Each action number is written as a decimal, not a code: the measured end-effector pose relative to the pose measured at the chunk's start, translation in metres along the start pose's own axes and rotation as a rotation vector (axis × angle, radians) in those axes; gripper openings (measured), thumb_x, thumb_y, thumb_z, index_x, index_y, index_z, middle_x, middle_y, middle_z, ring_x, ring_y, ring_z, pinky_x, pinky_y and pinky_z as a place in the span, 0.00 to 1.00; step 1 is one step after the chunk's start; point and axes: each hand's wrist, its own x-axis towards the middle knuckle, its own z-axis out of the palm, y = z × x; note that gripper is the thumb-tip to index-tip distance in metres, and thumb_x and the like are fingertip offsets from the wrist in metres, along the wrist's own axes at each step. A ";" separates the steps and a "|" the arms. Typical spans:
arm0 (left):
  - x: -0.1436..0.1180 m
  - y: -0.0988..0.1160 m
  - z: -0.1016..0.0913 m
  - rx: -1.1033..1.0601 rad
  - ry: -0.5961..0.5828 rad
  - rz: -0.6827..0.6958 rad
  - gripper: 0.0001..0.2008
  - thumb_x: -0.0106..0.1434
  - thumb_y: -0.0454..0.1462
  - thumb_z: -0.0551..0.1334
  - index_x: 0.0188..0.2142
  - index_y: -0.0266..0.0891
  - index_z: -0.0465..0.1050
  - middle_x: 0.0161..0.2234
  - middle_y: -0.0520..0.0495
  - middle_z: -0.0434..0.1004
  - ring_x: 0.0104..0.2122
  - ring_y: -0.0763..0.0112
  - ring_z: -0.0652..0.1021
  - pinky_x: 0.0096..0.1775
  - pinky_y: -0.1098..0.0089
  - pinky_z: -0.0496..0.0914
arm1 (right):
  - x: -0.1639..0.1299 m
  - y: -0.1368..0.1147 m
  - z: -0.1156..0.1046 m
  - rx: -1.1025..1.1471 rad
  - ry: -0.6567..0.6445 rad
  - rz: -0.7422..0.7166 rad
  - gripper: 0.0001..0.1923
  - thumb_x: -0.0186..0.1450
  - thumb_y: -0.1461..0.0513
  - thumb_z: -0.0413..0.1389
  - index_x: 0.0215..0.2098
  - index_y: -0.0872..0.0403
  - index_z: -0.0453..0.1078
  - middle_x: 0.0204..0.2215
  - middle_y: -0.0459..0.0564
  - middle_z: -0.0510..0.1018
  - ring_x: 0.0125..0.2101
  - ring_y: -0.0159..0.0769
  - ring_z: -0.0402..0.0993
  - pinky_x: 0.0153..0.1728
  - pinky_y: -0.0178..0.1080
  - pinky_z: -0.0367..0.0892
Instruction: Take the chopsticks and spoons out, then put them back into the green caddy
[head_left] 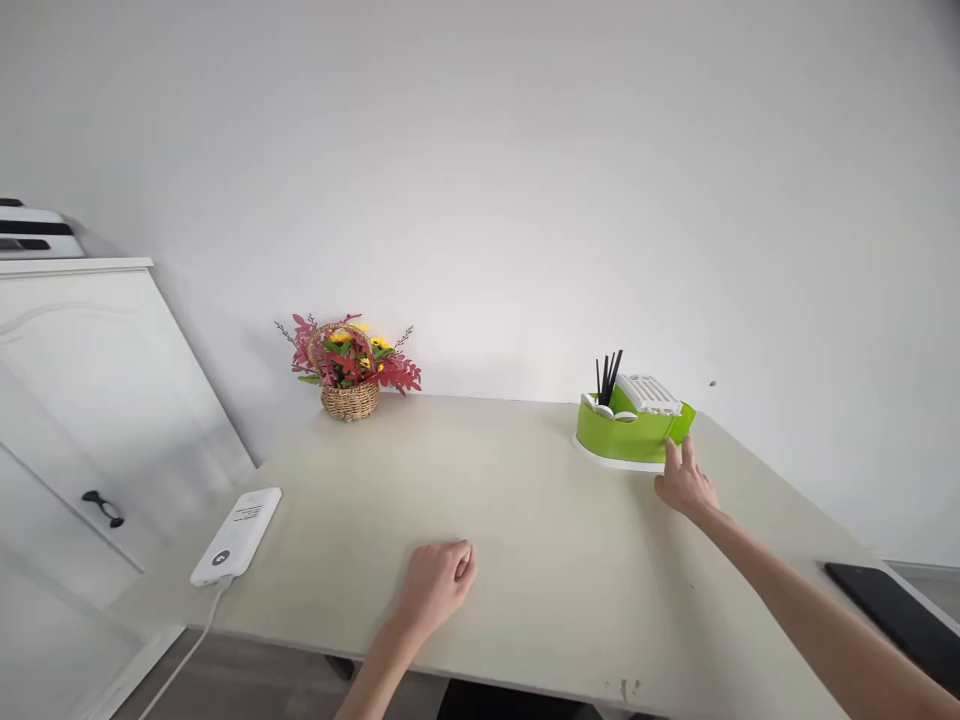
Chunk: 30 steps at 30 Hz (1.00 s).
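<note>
Right hand (684, 484) outstretched, fingers open, touching green holder (628, 436); left hand (439, 578) fisted, empty.

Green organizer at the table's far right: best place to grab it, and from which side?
Probably the near right corner of the green organizer, approached from the front right, where the right hand already has fingers against the wall. That low green wall is smooth and bare, while black sticks and a white ribbed insert crowd the top. The left hand rests fisted on the table.
</note>
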 end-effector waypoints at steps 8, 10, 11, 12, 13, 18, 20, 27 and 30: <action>-0.001 -0.004 0.003 0.018 -0.028 -0.011 0.16 0.69 0.35 0.52 0.24 0.41 0.50 0.19 0.56 0.54 0.20 0.75 0.59 0.28 0.68 0.48 | -0.011 -0.039 0.010 0.023 0.037 -0.056 0.46 0.63 0.64 0.49 0.77 0.55 0.38 0.75 0.67 0.37 0.71 0.62 0.50 0.58 0.58 0.65; -0.002 -0.006 0.004 0.018 -0.024 -0.007 0.16 0.69 0.35 0.52 0.25 0.41 0.51 0.19 0.56 0.55 0.20 0.74 0.59 0.28 0.68 0.48 | -0.015 -0.050 0.012 0.032 0.050 -0.071 0.46 0.62 0.65 0.50 0.76 0.55 0.39 0.75 0.67 0.39 0.71 0.62 0.49 0.58 0.58 0.64; -0.002 -0.006 0.004 0.018 -0.019 -0.005 0.16 0.69 0.35 0.52 0.24 0.41 0.51 0.19 0.56 0.55 0.20 0.74 0.59 0.28 0.68 0.48 | -0.017 -0.057 0.013 0.036 0.057 -0.083 0.46 0.62 0.66 0.50 0.76 0.55 0.40 0.75 0.67 0.40 0.71 0.62 0.49 0.59 0.58 0.64; -0.002 -0.007 0.004 0.017 -0.015 -0.004 0.16 0.69 0.35 0.52 0.24 0.41 0.51 0.19 0.56 0.55 0.20 0.74 0.59 0.28 0.68 0.48 | -0.020 -0.063 0.014 0.038 0.064 -0.098 0.46 0.62 0.67 0.50 0.76 0.55 0.40 0.75 0.66 0.41 0.71 0.62 0.48 0.59 0.58 0.64; -0.003 -0.007 0.004 0.014 -0.011 -0.004 0.16 0.69 0.35 0.52 0.24 0.41 0.51 0.19 0.56 0.55 0.20 0.74 0.59 0.28 0.67 0.48 | -0.022 -0.069 0.014 0.040 0.072 -0.117 0.46 0.62 0.68 0.49 0.76 0.55 0.40 0.75 0.66 0.41 0.71 0.62 0.47 0.60 0.58 0.63; -0.005 -0.006 0.001 -0.027 0.004 -0.012 0.17 0.69 0.35 0.52 0.23 0.41 0.51 0.18 0.56 0.54 0.19 0.75 0.58 0.28 0.66 0.47 | -0.043 -0.098 0.018 0.053 0.115 -0.223 0.48 0.61 0.71 0.47 0.77 0.54 0.34 0.74 0.69 0.40 0.72 0.65 0.45 0.61 0.61 0.62; -0.005 -0.006 0.000 -0.040 0.005 -0.014 0.17 0.69 0.36 0.52 0.23 0.41 0.50 0.18 0.56 0.53 0.19 0.75 0.58 0.28 0.66 0.47 | -0.054 -0.107 0.019 0.067 0.134 -0.266 0.51 0.61 0.72 0.47 0.77 0.51 0.29 0.75 0.66 0.39 0.72 0.66 0.45 0.61 0.62 0.63; -0.005 -0.005 0.001 -0.118 0.012 -0.043 0.18 0.68 0.39 0.53 0.23 0.41 0.48 0.18 0.57 0.51 0.19 0.75 0.53 0.28 0.67 0.47 | -0.103 -0.134 0.015 0.123 0.184 -0.390 0.56 0.61 0.73 0.47 0.76 0.43 0.18 0.76 0.60 0.34 0.72 0.69 0.40 0.57 0.63 0.69; -0.003 -0.014 0.003 -0.285 0.052 -0.110 0.20 0.67 0.44 0.55 0.23 0.42 0.49 0.19 0.57 0.51 0.21 0.75 0.56 0.28 0.69 0.50 | -0.129 -0.149 0.010 0.144 0.182 -0.431 0.55 0.63 0.73 0.45 0.74 0.37 0.14 0.76 0.57 0.35 0.72 0.68 0.40 0.51 0.61 0.75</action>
